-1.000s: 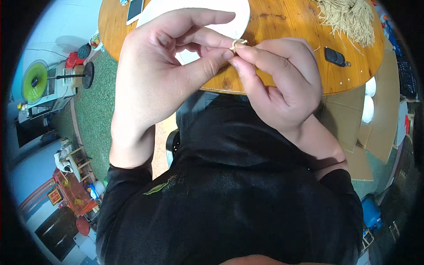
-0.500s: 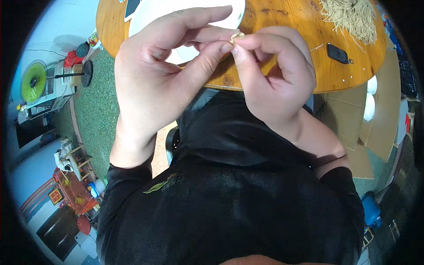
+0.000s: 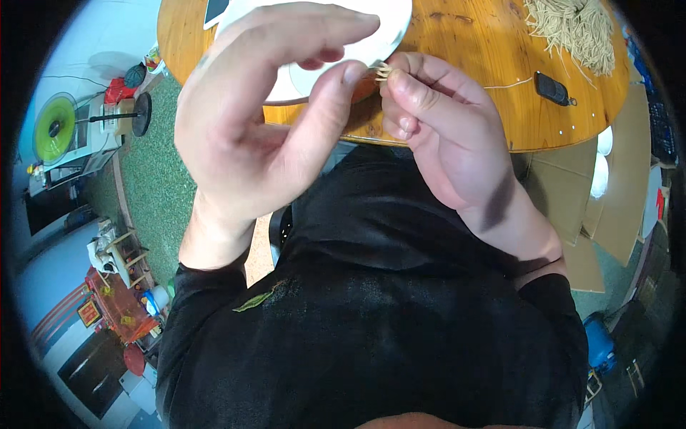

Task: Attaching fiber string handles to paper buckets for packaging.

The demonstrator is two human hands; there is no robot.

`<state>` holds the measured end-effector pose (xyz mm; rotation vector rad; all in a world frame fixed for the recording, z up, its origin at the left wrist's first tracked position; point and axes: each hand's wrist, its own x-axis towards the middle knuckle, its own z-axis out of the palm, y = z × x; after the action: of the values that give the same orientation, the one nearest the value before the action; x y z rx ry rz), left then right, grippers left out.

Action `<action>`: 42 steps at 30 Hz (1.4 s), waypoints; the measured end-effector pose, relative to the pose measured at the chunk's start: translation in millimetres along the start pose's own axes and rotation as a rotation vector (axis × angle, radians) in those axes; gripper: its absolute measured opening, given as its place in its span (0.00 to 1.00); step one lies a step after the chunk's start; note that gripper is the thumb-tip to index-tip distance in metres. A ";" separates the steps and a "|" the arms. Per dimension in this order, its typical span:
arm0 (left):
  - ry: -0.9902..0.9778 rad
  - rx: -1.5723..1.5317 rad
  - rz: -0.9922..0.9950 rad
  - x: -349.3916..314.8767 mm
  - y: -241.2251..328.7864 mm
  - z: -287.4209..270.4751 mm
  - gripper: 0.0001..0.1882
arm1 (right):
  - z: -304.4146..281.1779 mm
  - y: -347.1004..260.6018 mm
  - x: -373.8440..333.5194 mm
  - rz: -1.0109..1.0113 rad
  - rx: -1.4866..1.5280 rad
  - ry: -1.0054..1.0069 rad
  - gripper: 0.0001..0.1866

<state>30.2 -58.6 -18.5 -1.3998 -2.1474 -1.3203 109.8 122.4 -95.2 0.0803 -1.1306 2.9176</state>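
Observation:
Between my hands, above the near edge of the wooden table (image 3: pixel 468 36), is a small looped piece of beige cord (image 3: pixel 384 71). My right hand (image 3: pixel 454 125) pinches it between thumb and forefinger, its other fingers curled under. My left hand (image 3: pixel 250 114) is raised beside it, forefinger stretched out and thumb apart from it. That thumb's tip is close to the cord loops; whether it touches them is hard to tell. A white round dish (image 3: pixel 396 25) lies behind my left hand and is partly hidden by it.
A heap of beige cord strands (image 3: pixel 572 36) lies at the table's far right. Near it is a black key fob (image 3: pixel 552 89), with a loose strand (image 3: pixel 511 86) running toward my right hand. Flattened cardboard (image 3: pixel 564 186) is on the floor at right; a green fan (image 3: pixel 56 129) stands at left.
My left thumb and fingers have parted from their pinch at the cord. My right hand has turned, and more loops of the cord now show at its fingertips.

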 end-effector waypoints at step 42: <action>0.007 0.303 0.139 -23.2 -10.2 -3.4 0.07 | -17.8 -18.2 18.9 -1.053 -1.343 0.064 0.06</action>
<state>32.6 -76.3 -36.7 -1.3857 -2.0957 -0.9041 90.7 147.6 -95.1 0.3813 -1.9124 0.9746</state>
